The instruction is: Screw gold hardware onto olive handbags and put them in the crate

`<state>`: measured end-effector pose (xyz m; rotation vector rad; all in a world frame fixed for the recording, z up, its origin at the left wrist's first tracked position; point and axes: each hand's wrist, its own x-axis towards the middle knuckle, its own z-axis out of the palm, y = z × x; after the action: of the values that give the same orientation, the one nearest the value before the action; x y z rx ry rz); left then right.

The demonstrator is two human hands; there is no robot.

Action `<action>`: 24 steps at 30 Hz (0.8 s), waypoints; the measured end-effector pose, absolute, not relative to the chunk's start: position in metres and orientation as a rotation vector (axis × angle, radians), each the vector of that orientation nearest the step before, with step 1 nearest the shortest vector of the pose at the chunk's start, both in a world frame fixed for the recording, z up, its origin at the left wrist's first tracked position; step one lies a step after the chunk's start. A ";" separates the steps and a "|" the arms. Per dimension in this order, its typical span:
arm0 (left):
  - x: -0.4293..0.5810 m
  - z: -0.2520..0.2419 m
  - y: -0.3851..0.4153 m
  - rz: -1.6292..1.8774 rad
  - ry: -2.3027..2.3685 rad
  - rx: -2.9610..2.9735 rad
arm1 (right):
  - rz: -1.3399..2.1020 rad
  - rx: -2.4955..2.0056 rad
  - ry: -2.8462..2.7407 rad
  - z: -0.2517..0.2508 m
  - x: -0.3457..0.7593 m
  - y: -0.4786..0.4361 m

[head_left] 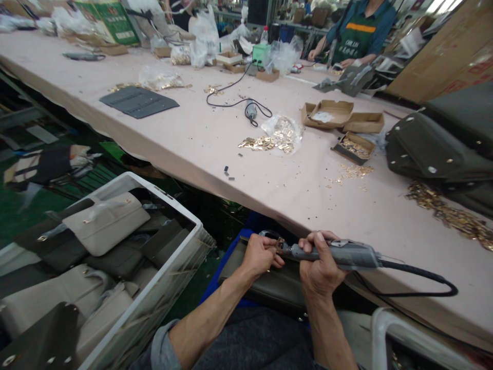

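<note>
My right hand [321, 262] is wrapped round a grey corded electric screwdriver [352, 255], held roughly level with its tip pointing left. At that tip, my left hand [262, 255] pinches a small gold metal piece [280, 242]. Beneath both hands a dark olive bag [275, 288] lies across the lap, partly hidden by my hands and forearms. The black cable [419, 267] loops away from the tool's right end.
A white crate [192, 241] of beige and olive bags stands at the left. On the pink table [192, 149] lie gold parts [265, 143], small cardboard boxes [331, 114], another screwdriver [251, 110] and olive bags [435, 144]. Across it is a person in an apron [356, 38].
</note>
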<state>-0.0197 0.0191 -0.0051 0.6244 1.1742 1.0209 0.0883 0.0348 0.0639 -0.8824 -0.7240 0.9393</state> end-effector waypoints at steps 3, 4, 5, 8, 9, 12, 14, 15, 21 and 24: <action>-0.020 -0.003 0.019 1.016 1.178 0.625 | 0.943 -0.878 -0.731 0.063 0.088 0.035; -0.020 -0.003 0.019 1.012 1.180 0.624 | 0.947 -0.876 -0.734 0.063 0.087 0.035; -0.020 -0.002 0.019 1.007 1.181 0.622 | 0.949 -0.875 -0.739 0.063 0.087 0.034; -0.020 -0.002 0.019 1.000 1.185 0.619 | 0.941 -0.878 -0.756 0.063 0.087 0.034; -0.020 -0.002 0.019 1.001 1.187 0.619 | 0.936 -0.879 -0.760 0.063 0.087 0.034; -0.020 -0.003 0.019 1.002 1.187 0.620 | 0.924 -0.876 -0.768 0.063 0.085 0.033; -0.020 -0.004 0.020 1.001 1.187 0.618 | 0.919 -0.875 -0.776 0.063 0.085 0.033; -0.020 -0.004 0.020 1.001 1.187 0.616 | 0.919 -0.875 -0.781 0.063 0.084 0.033; -0.019 -0.005 0.020 1.001 1.172 0.607 | 0.909 -0.889 -0.848 0.065 0.083 0.030; -0.019 -0.005 0.020 0.997 1.168 0.602 | 0.889 -0.895 -0.900 0.066 0.081 0.029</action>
<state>-0.0185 0.0204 -0.0050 0.6018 1.1683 0.9972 0.0812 0.0288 0.0656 -0.8946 -0.9003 0.8893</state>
